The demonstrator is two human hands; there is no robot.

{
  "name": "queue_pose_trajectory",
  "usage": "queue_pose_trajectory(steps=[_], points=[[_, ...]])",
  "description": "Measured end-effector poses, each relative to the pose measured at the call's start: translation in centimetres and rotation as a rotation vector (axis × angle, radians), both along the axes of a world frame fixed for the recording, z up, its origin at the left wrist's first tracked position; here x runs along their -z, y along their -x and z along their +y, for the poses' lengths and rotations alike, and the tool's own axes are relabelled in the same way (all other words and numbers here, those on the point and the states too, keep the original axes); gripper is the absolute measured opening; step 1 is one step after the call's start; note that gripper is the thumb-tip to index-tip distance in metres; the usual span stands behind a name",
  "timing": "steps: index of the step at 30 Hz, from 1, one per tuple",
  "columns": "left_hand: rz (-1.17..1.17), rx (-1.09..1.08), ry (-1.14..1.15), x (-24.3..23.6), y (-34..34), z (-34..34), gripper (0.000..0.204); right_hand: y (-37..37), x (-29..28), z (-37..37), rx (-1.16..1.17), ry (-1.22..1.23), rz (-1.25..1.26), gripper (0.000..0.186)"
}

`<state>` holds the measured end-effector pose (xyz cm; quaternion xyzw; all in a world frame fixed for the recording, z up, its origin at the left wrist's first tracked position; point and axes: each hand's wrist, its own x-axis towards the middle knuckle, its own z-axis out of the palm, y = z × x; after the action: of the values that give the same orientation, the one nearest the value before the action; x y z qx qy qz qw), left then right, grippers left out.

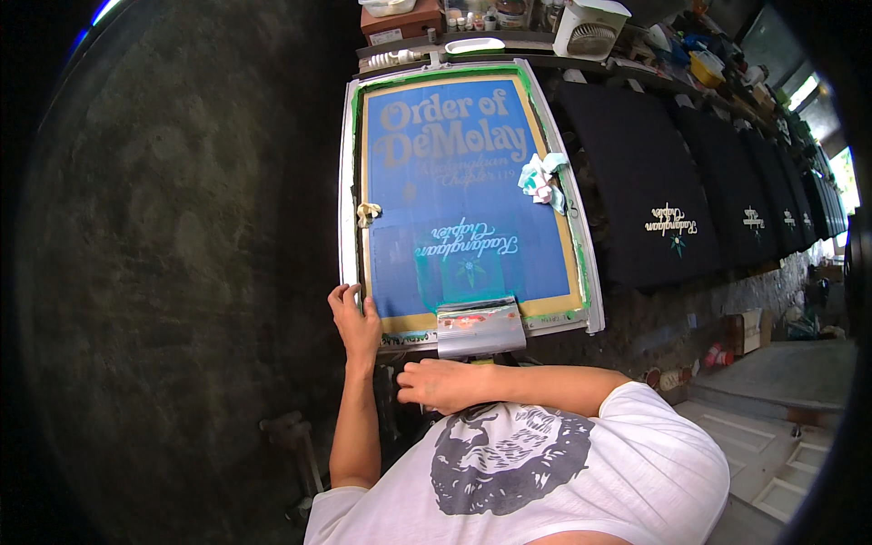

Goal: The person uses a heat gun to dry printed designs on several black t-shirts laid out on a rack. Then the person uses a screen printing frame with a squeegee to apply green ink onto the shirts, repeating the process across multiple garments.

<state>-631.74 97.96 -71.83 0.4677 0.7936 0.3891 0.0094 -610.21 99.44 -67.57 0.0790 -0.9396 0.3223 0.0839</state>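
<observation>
A screen printing frame (595,300) with blue mesh lies before me, its inner border taped in green and tan. Pale lettering and a small leaf-like design show through the mesh. My left hand (354,320) grips the frame at its lower left corner, fingers bent over the edge. Across the near edge rests a wide silver squeegee (481,338) with ink smears. Just below it, close to my shirt, is my right hand (440,385) with its fingers curled in; whatever they hold, if anything, is hidden. A crumpled stained rag (542,180) sits on the frame's right side.
A small tan wad (368,214) lies on the frame's left side. To the right, several black printed shirts (627,173) lie in a row. Behind stands a shelf with a white oval dish (475,45) and a white fan-like appliance (590,29). A dark wall (182,272) fills the left.
</observation>
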Motion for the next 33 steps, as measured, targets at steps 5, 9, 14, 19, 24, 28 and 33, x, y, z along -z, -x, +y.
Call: queue_pose_trajectory(steps=[5,9,14,19,24,28,33], points=[[-0.040,0.002,0.075,0.9,-0.6,-1.0,0.031,-2.0,-1.0,1.4,-0.053,0.111,-0.046,0.025],[-0.024,0.013,0.075,0.6,-1.0,-0.4,0.033,-4.4,-0.2,1.2,-0.002,0.150,0.001,0.019],[0.006,-0.053,0.080,1.5,1.0,-0.8,0.034,-9.2,0.2,2.1,0.381,0.088,0.083,0.018],[0.064,0.313,0.021,-0.4,0.7,-1.8,0.048,-12.9,-0.7,4.2,0.645,-0.087,0.036,0.034],[-0.031,0.970,0.405,-5.2,-6.5,-1.4,0.068,-13.8,0.6,5.5,0.706,-0.225,-0.025,0.043],[0.104,0.921,0.318,-4.5,-8.0,-0.7,0.064,-13.2,0.6,6.4,0.723,-0.223,0.062,0.042],[0.233,0.798,0.209,-2.8,-8.1,1.8,0.049,-11.3,2.0,8.5,0.874,-0.189,0.113,0.034]])
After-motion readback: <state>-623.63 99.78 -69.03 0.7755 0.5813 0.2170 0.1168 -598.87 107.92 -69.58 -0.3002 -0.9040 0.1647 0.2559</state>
